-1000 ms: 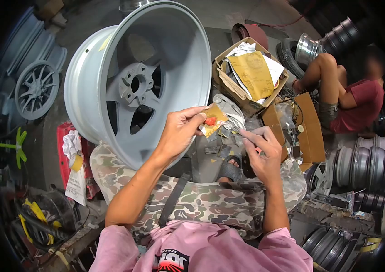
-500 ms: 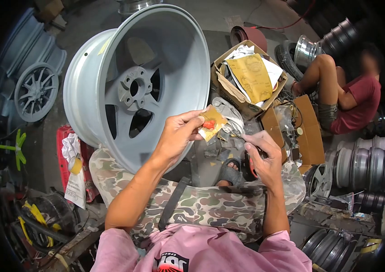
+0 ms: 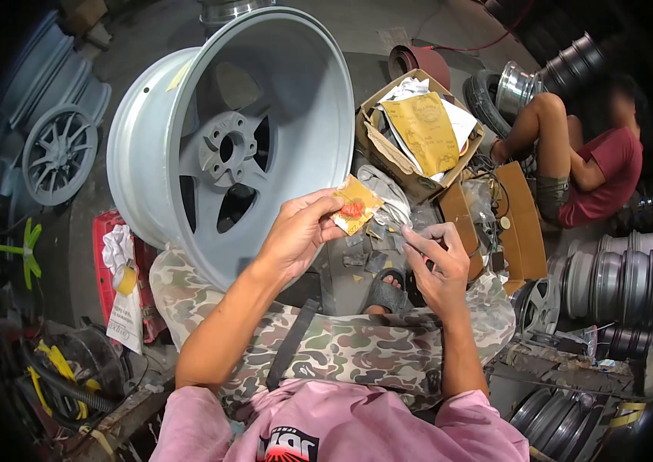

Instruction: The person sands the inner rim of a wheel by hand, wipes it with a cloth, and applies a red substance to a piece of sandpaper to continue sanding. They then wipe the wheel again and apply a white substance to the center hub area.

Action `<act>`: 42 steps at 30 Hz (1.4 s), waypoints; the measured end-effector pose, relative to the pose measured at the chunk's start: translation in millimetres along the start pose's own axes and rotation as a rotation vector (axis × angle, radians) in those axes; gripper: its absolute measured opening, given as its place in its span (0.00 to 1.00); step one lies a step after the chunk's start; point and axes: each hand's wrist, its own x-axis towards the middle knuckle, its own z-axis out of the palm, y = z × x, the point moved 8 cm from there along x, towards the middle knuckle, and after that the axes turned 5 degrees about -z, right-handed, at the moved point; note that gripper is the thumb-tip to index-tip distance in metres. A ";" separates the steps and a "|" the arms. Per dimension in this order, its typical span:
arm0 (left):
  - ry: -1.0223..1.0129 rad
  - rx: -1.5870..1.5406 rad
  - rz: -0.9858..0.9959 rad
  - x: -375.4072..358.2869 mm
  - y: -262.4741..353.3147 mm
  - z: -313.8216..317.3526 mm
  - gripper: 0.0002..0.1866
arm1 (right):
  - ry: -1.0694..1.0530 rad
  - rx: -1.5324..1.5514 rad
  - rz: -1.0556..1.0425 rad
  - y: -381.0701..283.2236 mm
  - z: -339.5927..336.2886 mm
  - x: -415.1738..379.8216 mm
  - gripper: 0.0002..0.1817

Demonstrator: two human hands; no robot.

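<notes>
In my left hand (image 3: 301, 229) is a small yellowish square (image 3: 360, 194), pinched at its left edge, with a red-orange smear (image 3: 352, 209) on its face. To its right, my right hand (image 3: 435, 262) is raised with the fingers bent; whether something thin lies between thumb and index finger is too small to tell. A large grey wheel rim (image 3: 295, 131) stands tilted beyond my left hand, its hollow side facing me. Behind the square lies a crumpled pale cloth (image 3: 385, 192).
A cardboard box (image 3: 411, 187) holds yellow sandpaper (image 3: 423, 132) and papers. An open carton (image 3: 525, 231) stands beside it. At the right sits another person (image 3: 599, 169). A red case (image 3: 103, 254) is at the left, and stacked rims (image 3: 619, 273) are at the right.
My right hand has shifted slightly left and its fingers have changed position. The square has turned slightly in my left hand. The view has moved a little.
</notes>
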 end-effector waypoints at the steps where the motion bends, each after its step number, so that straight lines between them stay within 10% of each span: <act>1: -0.012 0.028 0.035 -0.8 4.1 1.1 0.17 | 0.001 0.000 -0.001 0.2 -1.4 -0.3 0.21; 42: 0.067 0.566 0.215 -15.1 22.7 19.1 0.18 | -0.103 0.132 0.171 9.0 -1.2 6.5 0.12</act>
